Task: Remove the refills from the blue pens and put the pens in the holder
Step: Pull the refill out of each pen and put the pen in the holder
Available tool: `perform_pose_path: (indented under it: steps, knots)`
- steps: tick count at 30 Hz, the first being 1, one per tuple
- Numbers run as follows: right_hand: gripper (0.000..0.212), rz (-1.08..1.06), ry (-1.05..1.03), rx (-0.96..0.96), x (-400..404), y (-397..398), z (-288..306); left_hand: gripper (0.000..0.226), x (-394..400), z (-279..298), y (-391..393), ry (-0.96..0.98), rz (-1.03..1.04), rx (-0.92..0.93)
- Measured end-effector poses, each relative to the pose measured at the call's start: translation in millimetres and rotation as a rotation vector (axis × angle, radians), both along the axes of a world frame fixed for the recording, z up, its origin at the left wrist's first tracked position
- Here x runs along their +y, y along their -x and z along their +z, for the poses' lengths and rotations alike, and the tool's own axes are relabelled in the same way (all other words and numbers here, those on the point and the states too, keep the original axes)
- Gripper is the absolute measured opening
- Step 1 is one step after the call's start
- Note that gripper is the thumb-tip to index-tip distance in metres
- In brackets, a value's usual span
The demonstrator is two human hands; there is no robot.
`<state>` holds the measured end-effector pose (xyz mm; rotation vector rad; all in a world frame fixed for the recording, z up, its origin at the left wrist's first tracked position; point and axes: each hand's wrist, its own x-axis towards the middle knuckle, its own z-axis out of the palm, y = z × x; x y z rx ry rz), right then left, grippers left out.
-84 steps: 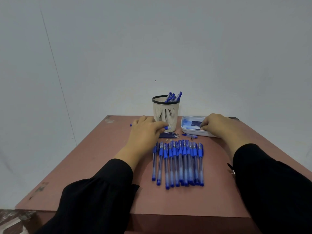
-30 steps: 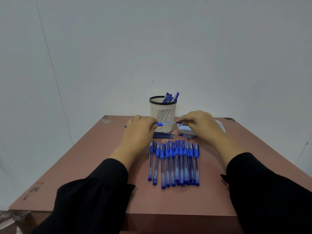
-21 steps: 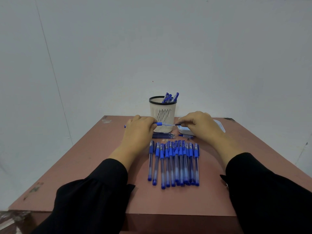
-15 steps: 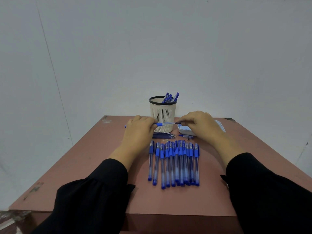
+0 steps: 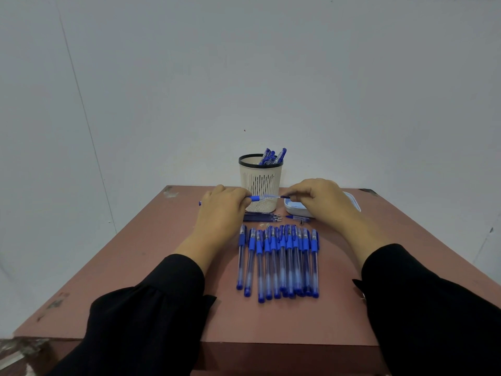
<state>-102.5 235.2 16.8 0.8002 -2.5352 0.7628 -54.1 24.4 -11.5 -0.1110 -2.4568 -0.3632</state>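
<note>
My left hand [image 5: 221, 210] grips a blue pen [image 5: 261, 197] held level in front of the white slatted holder [image 5: 260, 180]. My right hand [image 5: 321, 200] pinches the dark end that sticks out of the pen's right side. Several blue pens [image 5: 272, 156] stand in the holder. A row of several blue pens [image 5: 279, 261] lies on the table between my forearms. Several dark refills [image 5: 261, 217] lie just behind that row.
A shallow white tray [image 5: 296, 208] sits right of the holder, partly under my right hand. A small blue pen piece [image 5: 298, 219] lies in front of it. The reddish table [image 5: 162, 253] ends at a near edge below my sleeves; a pale wall stands behind.
My right hand left the tray and came to the pen held by my left hand. Over the last second both hands have stayed almost still on the pen.
</note>
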Motion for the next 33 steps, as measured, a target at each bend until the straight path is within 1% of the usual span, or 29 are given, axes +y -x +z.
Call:
perform_pose_path:
  steps: [10,21,26,28,29,31,32,33]
  knots:
    - [0.036,0.004,0.023,-0.019,0.5,0.2,-0.3,0.033,0.2,2.0,-1.7,-0.033,0.004,-0.004]
    - [0.033,0.014,0.007,-0.039,-1.8,-2.8,1.5,0.022,-1.9,-0.3,0.7,-0.029,-0.027,0.062]
    - [0.031,0.034,0.003,-0.040,-3.6,-6.0,3.8,0.022,-1.0,0.3,0.1,-0.022,-0.038,0.080]
    - [0.029,0.052,0.049,-0.051,-7.4,-10.3,3.5,0.023,1.5,0.4,-0.6,-0.017,-0.076,0.082]
    - [0.031,0.074,0.113,-0.084,-10.3,-13.2,2.6,0.023,3.0,0.1,-0.8,-0.004,-0.096,0.083]
    - [0.038,0.162,0.294,-0.214,-15.4,-19.3,0.9,0.023,5.0,-0.7,-1.3,0.015,-0.123,0.086]
    - [0.044,0.191,0.348,-0.262,-16.0,-20.5,0.7,0.023,5.0,-0.9,-1.5,0.011,-0.125,0.088]
    - [0.051,0.189,0.341,-0.266,-14.5,-18.7,1.1,0.022,4.2,-0.9,-1.7,-0.003,-0.120,0.090]
